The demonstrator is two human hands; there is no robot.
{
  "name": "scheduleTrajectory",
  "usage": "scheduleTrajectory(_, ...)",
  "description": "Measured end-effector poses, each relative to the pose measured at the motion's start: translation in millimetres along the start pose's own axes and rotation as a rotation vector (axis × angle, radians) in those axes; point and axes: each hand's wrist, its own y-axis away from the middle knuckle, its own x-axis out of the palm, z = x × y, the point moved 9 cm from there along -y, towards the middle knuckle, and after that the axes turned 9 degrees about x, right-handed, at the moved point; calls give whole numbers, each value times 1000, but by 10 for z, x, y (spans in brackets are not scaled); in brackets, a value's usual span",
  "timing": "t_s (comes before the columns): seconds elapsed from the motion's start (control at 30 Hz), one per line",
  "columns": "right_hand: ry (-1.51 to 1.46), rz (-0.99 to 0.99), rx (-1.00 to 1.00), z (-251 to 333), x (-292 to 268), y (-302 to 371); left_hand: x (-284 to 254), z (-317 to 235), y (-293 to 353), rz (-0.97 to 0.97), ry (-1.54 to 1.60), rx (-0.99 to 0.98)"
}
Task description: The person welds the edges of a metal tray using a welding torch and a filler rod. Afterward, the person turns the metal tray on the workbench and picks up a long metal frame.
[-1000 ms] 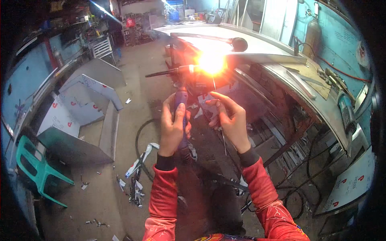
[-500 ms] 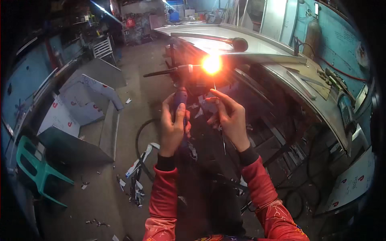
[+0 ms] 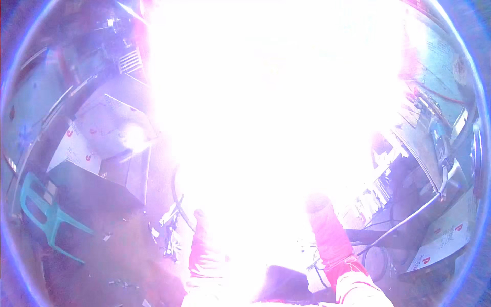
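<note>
A cluttered workshop floor (image 3: pixel 123 250) spreads beneath a huge white glare (image 3: pixel 271 102) that swallows the middle and top of the view and tints the rest violet. Judging by so fierce a light, hot work on metal is under way at this moment, but how far it has got cannot be told: no join, finished part or untouched part can be made out, so what is done and what is left stay hidden. The workpiece is most likely inside the brightness, ahead of the two red sleeves (image 3: pixel 327 235) that reach up from the lower edge. Both the left hand and the right hand are lost in the light, so I cannot tell whether either is open, closed or gripping something. Around the rim, more of the room shows. On the left, a green plastic chair (image 3: pixel 52 221) stands near an open box of metal sheets (image 3: pixel 97 181), which has a bright spot on it. Torn scraps (image 3: pixel 171 240) lie on the floor to the right of these. Over on the right, a teal power tool (image 3: pixel 439 133) rests by the bench edge (image 3: pixel 417 148), with a pale cable (image 3: pixel 409 217) running below, near a leaning sheet (image 3: pixel 442 238) with red marks.
</note>
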Motion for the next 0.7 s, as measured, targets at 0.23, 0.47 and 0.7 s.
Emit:
scheduleTrajectory(0.23,-26,-2,-7,2,15,-21,13,-2,-15,10,55,-4)
scheduleTrajectory(0.47,-25,-29,-30,-5,-8,-33,5,-5,-15,16,24,2)
scheduleTrajectory(0.7,-33,-8,-17,-37,-15,-35,-10,5,-8,21,12,-16)
